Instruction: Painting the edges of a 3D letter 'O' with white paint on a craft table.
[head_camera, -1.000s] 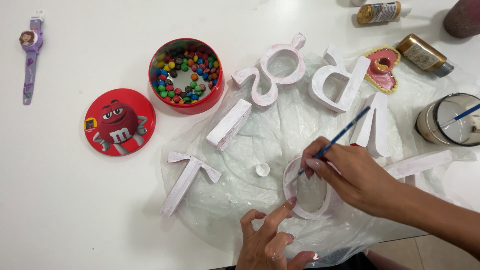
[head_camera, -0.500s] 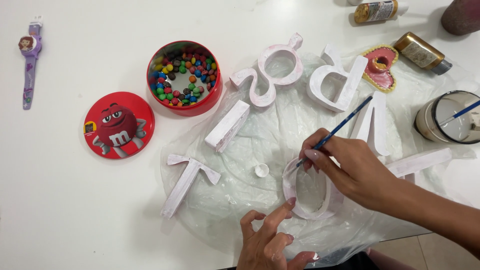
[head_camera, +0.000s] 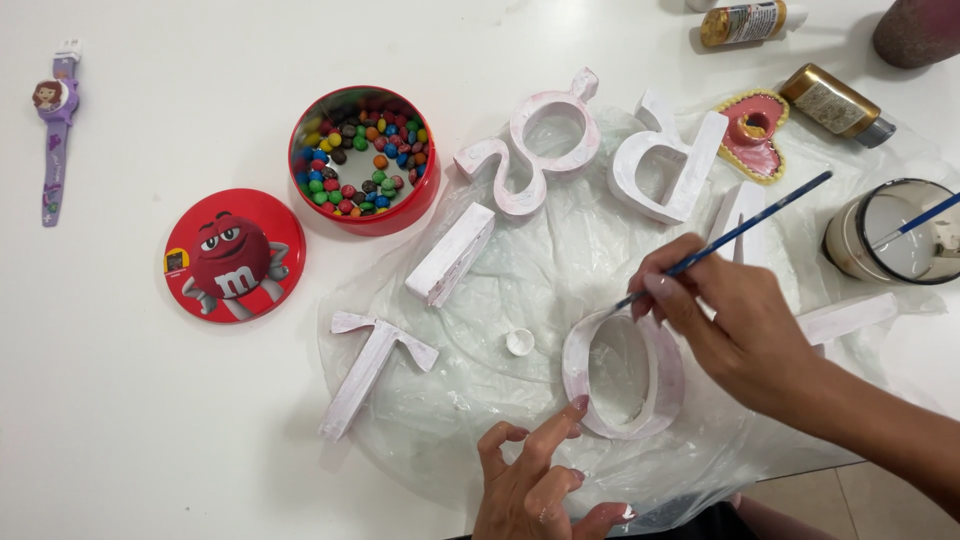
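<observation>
My right hand (head_camera: 735, 325) grips a thin blue paintbrush (head_camera: 760, 222) whose tip touches the upper left rim of a white ring-shaped letter (head_camera: 615, 378) tinged with pink. My left hand (head_camera: 535, 485) steadies that letter from below, one fingertip pressed on its lower left edge, the other fingers spread. The letter lies on a clear plastic sheet (head_camera: 520, 300) spread over the white table.
Other white-pink letters lie on the sheet: a T shape (head_camera: 365, 368), a bar (head_camera: 452, 253), a curly one (head_camera: 535, 140) and another (head_camera: 665, 160). A red tin of candies (head_camera: 365, 158), its lid (head_camera: 234, 254), a purple watch (head_camera: 55, 130), a water jar (head_camera: 895, 232), paint bottles (head_camera: 835, 103), a small cap (head_camera: 519, 342).
The brush tip slid along the ring letter's rim toward its upper left, and my right hand shifted up slightly. My left hand stayed on the letter.
</observation>
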